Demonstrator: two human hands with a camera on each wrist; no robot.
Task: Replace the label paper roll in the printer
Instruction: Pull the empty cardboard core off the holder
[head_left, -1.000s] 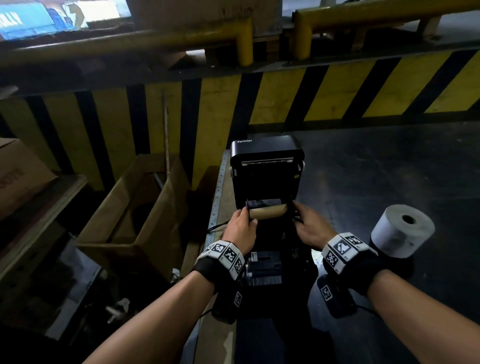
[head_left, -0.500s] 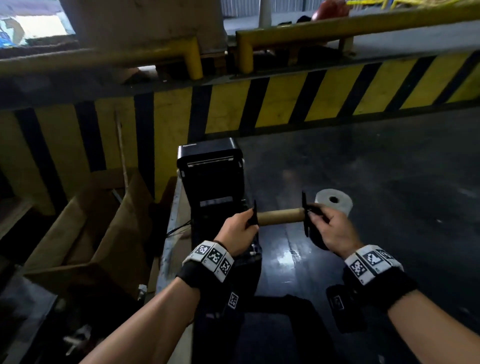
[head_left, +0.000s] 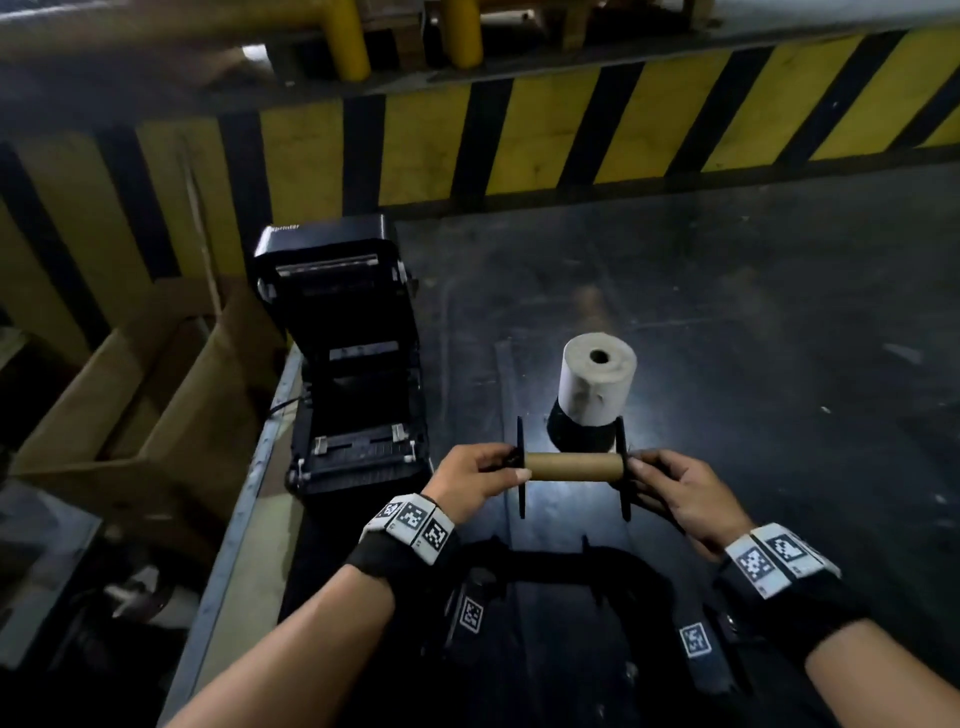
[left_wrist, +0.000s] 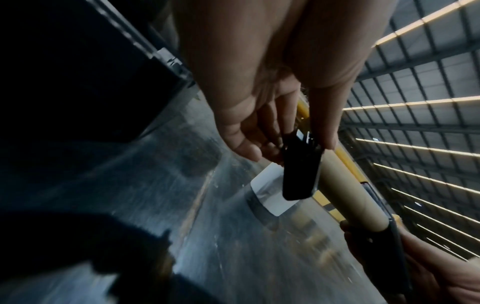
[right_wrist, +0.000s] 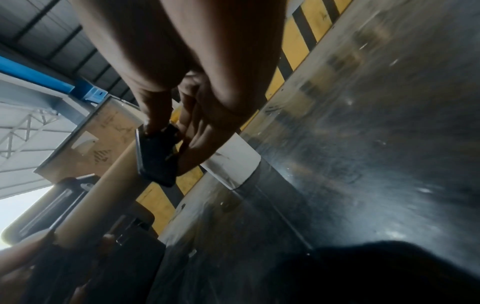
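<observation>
I hold an empty brown cardboard core (head_left: 574, 466) on a black spindle with two flat black end plates, level above the dark table. My left hand (head_left: 480, 475) pinches the spindle's left end beside its plate (left_wrist: 298, 170); my right hand (head_left: 670, 486) pinches the right end by the other plate (right_wrist: 157, 160). The black printer (head_left: 337, 332) stands to the left with its lid up and its roll bay empty. A full white label roll (head_left: 597, 384) stands on end just beyond the core.
An open cardboard box (head_left: 140, 395) sits left of the table's metal edge (head_left: 249, 499). A yellow-and-black striped barrier (head_left: 571, 135) runs along the back. Dark tabletop (head_left: 753, 338) stretches to the right.
Both hands lifted the spindle with the empty core out of the printer and carried it right, in front of the white roll. The view turned right with them.
</observation>
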